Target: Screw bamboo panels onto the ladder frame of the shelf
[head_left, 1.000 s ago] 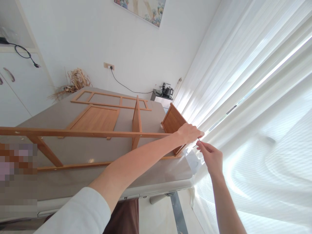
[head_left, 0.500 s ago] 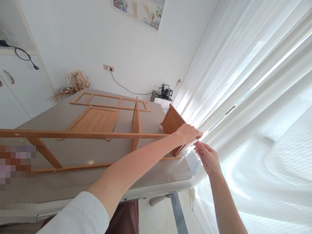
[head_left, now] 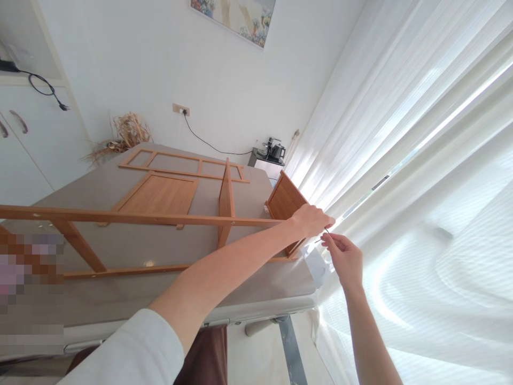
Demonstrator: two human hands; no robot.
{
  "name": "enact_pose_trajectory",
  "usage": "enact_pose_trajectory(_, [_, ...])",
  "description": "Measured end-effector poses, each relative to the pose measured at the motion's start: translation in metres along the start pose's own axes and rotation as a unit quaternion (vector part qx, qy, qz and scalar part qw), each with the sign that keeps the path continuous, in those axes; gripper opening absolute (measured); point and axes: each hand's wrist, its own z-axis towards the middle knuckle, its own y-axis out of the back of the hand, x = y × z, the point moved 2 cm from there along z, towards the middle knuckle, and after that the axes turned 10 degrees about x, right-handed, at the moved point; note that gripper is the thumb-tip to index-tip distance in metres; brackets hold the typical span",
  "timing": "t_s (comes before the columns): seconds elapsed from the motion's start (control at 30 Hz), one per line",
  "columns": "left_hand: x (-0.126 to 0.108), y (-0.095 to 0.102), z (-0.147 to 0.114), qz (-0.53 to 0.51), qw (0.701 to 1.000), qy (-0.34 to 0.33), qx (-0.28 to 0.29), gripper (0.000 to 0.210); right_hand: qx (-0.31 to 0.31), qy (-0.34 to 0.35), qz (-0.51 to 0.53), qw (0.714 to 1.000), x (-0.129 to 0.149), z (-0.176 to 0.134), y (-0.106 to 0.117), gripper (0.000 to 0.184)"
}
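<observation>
Wooden rack stands on its long edge across the middle of the view, its upper rail running from the left edge to the person's left hand, right of centre. That hand lies over the rack's right end, fingers curled downward; their tips are partly hidden, so I cannot tell how firmly they close. Just below and to the right, the right hand pinches a thin dark rod between thumb and fingers, its upper end close to the left hand's fingertips. An upright end panel rises behind the left hand, and a divider stands near the centre. Beyond the upper rail, a flat panel and a slim ladder-like frame lie on the grey-brown surface. White curtains fill the right side; a kettle sits upper right of centre, and dried stalks show at upper left.
</observation>
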Motion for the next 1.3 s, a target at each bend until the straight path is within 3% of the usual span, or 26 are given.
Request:
enact_pose_trajectory(0.1, [-0.001, 0.000, 0.000, 0.001, 1.000, -0.002, 0.003, 0.020, -0.033, 0.032, -0.100, 0.994, 0.003, -0.006, 0.002, 0.040])
enact_pose_trajectory(0.27, [0.000, 0.000, 0.001, 0.005, 1.000, -0.005, 0.011, 0.024, -0.086, 0.137, -0.238, 0.958, -0.001, -0.011, 0.005, 0.034])
enact_pose_trajectory(0.37, [0.000, 0.001, 0.000, 0.006, 1.000, -0.004, 0.010, 0.023, -0.093, 0.195, -0.276, 0.937, -0.006, -0.009, 0.006, 0.035])
enact_pose_trajectory(0.6, [-0.001, 0.004, -0.002, 0.000, 1.000, 0.004, 0.013, 0.023, -0.076, 0.233, -0.325, 0.914, -0.013, 0.000, 0.007, 0.036])
enact_pose_trajectory(0.77, [-0.001, 0.004, -0.002, -0.013, 1.000, -0.004, 0.013, 0.024, -0.079, 0.285, -0.397, 0.869, -0.015, 0.000, 0.008, 0.030])
enact_pose_trajectory(1.07, [0.001, 0.000, 0.000, -0.006, 1.000, -0.001, 0.011, 0.023, -0.065, 0.388, -0.516, 0.761, -0.004, 0.002, 0.017, 0.021])
enact_pose_trajectory(1.3, [0.001, 0.003, -0.002, -0.011, 1.000, 0.001, 0.014, 0.023, -0.080, 0.406, -0.506, 0.756, -0.001, 0.002, 0.016, 0.016])
